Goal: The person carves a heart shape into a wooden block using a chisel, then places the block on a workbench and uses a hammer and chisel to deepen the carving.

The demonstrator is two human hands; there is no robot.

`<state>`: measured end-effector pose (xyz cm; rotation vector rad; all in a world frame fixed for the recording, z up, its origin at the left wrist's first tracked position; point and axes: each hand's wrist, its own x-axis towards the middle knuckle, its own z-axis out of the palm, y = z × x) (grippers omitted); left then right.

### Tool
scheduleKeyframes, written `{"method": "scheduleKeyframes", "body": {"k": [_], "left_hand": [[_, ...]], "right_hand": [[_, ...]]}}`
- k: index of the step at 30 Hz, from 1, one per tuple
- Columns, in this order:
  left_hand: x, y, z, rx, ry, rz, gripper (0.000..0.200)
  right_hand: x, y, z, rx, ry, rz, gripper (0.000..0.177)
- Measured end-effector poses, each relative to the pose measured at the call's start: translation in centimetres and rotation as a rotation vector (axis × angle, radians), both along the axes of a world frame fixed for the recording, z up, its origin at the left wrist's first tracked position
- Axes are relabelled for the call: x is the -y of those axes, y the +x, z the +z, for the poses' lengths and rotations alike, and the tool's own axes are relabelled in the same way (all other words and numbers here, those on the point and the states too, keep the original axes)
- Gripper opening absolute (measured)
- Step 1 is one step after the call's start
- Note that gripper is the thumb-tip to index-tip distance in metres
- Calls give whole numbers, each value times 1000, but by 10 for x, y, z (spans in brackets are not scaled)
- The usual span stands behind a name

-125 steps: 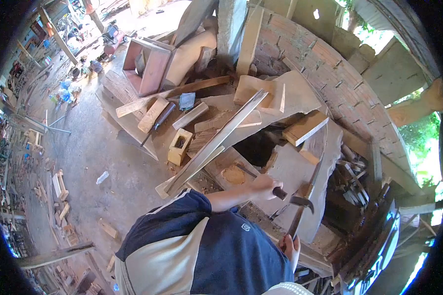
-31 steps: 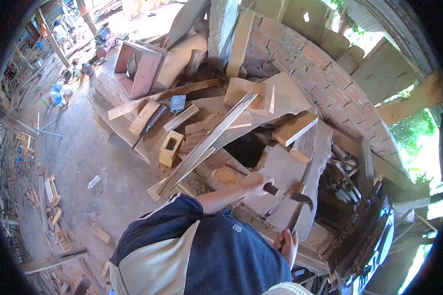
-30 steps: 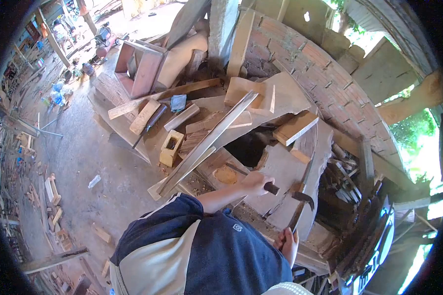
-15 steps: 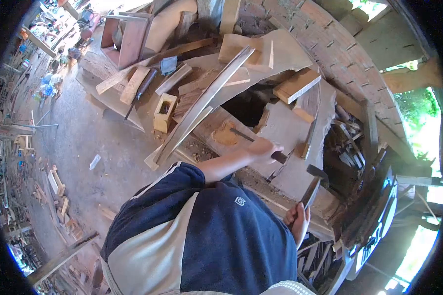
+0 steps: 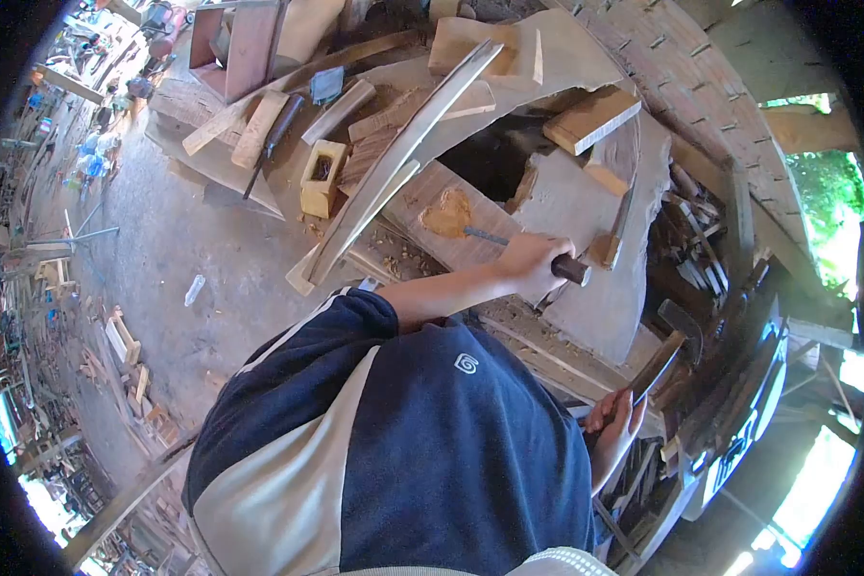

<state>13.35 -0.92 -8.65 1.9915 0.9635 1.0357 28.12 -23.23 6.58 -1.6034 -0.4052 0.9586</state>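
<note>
My left hand (image 5: 536,266) is closed round the handle of a chisel (image 5: 572,271). Its metal blade points left, with the tip at the edge of a pale carved patch (image 5: 447,213) in a wooden board (image 5: 420,200). Lower right, my right hand (image 5: 616,419) grips the wooden handle of a hammer (image 5: 660,367). The hammer's dark head is raised at the upper right of that hand, apart from the chisel.
A long thin wood strip (image 5: 408,144) slants over the bench. Left of it lie a yellow hollow block (image 5: 323,179) and a blue cloth (image 5: 326,84). A thick block (image 5: 592,119) rests beside a dark hole. Scrap wood (image 5: 691,240) is piled at the right.
The hammer and my right hand have moved right, away from the chisel. My left hand still holds the chisel, its handle end now a little further right. The view has shifted slightly.
</note>
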Motion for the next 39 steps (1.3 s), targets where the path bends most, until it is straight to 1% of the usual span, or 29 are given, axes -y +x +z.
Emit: {"method": "scheduleKeyframes", "body": {"k": [1,2,3,5,7,8,9,11,12,14,15,17,18,19,21,22,23,25,26,27,28,29,30,33,35,37,39], "left_hand": [[0,-2,4,0,-5,-1,21],[-1,-6,9,-53,-40,-39,22],[-1,-8,11,-106,-75,-77,24],[0,-7,7,-129,-80,-90,24],[2,-5,2,-149,-88,-103,25],[3,-4,-1,-150,-68,-99,24],[3,-2,-3,-151,-47,-94,24],[4,1,-7,-145,-46,-84,24],[5,2,-9,-145,-39,-78,24],[5,4,-13,-155,-50,-86,23],[5,6,-15,-167,-56,-95,23],[6,6,-12,-187,-65,-97,22],[7,6,-11,-210,-70,-101,21],[8,7,-17,-206,-74,-103,21],[6,8,-33,-203,-41,-106,20],[5,8,-33,-205,-44,-107,20],[5,8,-33,-187,-22,-84,19],[6,9,-32,-168,-5,-61,19],[4,9,-29,-175,-6,-52,18],[3,8,-26,-183,-7,-42,17],[1,7,-23,-185,-10,-40,17],[1,6,-18,-202,-25,-24,16],[1,5,-16,-220,-41,-9,15],[0,6,-23,-170,12,7,15],[1,6,-24,-164,23,4,16],[2,7,-28,-156,36,10,17],[5,9,-37,-222,14,-33,18]], "right_hand": [[1,-1,-2,22,0,-5,13],[3,-6,-5,-20,-1,-63,15],[2,-14,-8,-20,-17,-62,18],[-8,-29,-29,55,-166,-194,18],[-21,-50,-30,26,-309,-215,14],[-14,-30,-39,98,-318,220,13],[-12,-28,-48,99,-260,211,12],[-21,-39,-24,87,-275,67,11],[-19,-35,-24,90,-281,68,11],[-14,-26,-24,19,-70,-39,10],[-11,-23,-29,21,-74,-38,10],[-6,-20,-46,78,-175,-48,12],[-9,-28,-53,7,-298,-135,14],[-6,-28,-55,11,-302,-137,14],[-3,-25,-56,-12,-267,178,16],[-4,-25,-52,22,-294,85,16],[-3,-24,-45,18,-299,81,16],[-5,-21,-27,-74,-157,-58,21],[-5,-19,-27,-102,-105,-78,20],[-1,-13,-44,-103,-107,-76,20],[6,-6,-76,-26,-178,40,19],[11,-2,-94,49,-248,154,18],[-5,-26,-69,-176,-213,120,15],[-9,-23,-54,-163,-243,55,16],[-4,-16,-47,-121,-204,38,15],[-4,-11,-34,-162,-89,4,13],[-8,-16,-48,-156,-130,-14,12]]}}
